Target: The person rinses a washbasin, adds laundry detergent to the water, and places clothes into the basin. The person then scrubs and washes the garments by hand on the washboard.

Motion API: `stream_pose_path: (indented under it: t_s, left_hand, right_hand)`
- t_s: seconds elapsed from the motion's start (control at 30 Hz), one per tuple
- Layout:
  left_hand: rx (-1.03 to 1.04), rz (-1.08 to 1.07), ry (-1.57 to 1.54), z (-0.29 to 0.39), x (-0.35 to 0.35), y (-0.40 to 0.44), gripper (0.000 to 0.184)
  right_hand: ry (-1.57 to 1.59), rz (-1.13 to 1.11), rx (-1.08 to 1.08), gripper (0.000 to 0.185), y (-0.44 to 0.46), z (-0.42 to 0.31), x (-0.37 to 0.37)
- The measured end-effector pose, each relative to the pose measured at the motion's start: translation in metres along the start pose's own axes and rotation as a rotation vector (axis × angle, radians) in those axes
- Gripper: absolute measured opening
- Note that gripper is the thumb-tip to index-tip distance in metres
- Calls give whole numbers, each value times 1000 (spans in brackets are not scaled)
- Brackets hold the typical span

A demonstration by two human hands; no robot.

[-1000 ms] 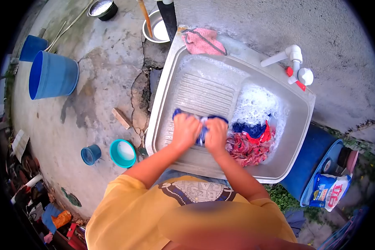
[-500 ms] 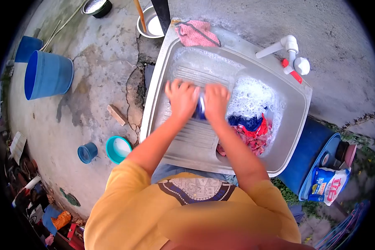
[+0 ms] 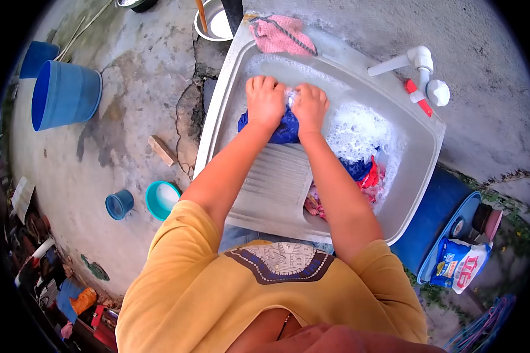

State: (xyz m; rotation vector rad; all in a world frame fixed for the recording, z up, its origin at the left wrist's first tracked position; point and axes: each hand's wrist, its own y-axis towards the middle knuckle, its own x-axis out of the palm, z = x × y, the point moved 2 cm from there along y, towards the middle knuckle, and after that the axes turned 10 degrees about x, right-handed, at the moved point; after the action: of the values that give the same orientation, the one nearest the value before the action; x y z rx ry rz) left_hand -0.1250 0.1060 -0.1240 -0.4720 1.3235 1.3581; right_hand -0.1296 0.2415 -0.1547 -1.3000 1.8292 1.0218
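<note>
My left hand [image 3: 265, 104] and my right hand [image 3: 310, 109] are side by side, fingers curled over a wet blue cloth [image 3: 286, 130]. The cloth is bunched beneath and between them, with foam at its far end, on the upper part of the ribbed washboard [image 3: 277, 176] of a grey laundry sink [image 3: 417, 141]. To the right, the sink's deeper basin holds white suds [image 3: 359, 132], a dark blue garment [image 3: 356, 170] and red and pink patterned clothes [image 3: 369, 178]. My fingertips are partly hidden by the backs of my hands.
A pink cloth [image 3: 280, 35] lies on the sink's back edge. A white tap pipe [image 3: 421, 59] with a red handle [image 3: 418, 99] juts in at right. Beside the sink, a blue barrel [image 3: 433, 212] bears a detergent bag [image 3: 462, 265]. A teal basin [image 3: 150, 200] and blue bucket [image 3: 68, 97] stand left.
Both hands have moved up the washboard, away from my body, with the blue cloth. More of the cloth now shows, spread on both sides of my left wrist.
</note>
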Motion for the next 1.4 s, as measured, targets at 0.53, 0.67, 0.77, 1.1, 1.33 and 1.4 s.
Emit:
stream_pose_path:
  t_s: [0.53, 0.67, 0.77, 1.1, 1.33, 1.4]
  left_hand:
    - [-64, -77, -20, 8, 3, -12, 18]
    - [-26, 23, -37, 27, -34, -37, 23]
    - [-289, -41, -289, 64, -65, -109, 27]
    - [20, -31, -482, 68, -40, -112, 12]
    - [19, -116, -527, 57, -32, -92, 13]
    - [6, -216, -501, 55, -32, -93, 17]
  right_hand:
    - [60, 56, -134, 12, 6, 2, 0]
    - [-74, 69, -110, 15, -38, -7, -38]
    - [285, -66, -30, 13, -118, -10, -80]
    - [864, -215, 163, 28, -125, 10, -49]
    - [835, -479, 3, 26, -74, 26, -35]
    - [866, -537, 135, 27, -77, 23, -38]
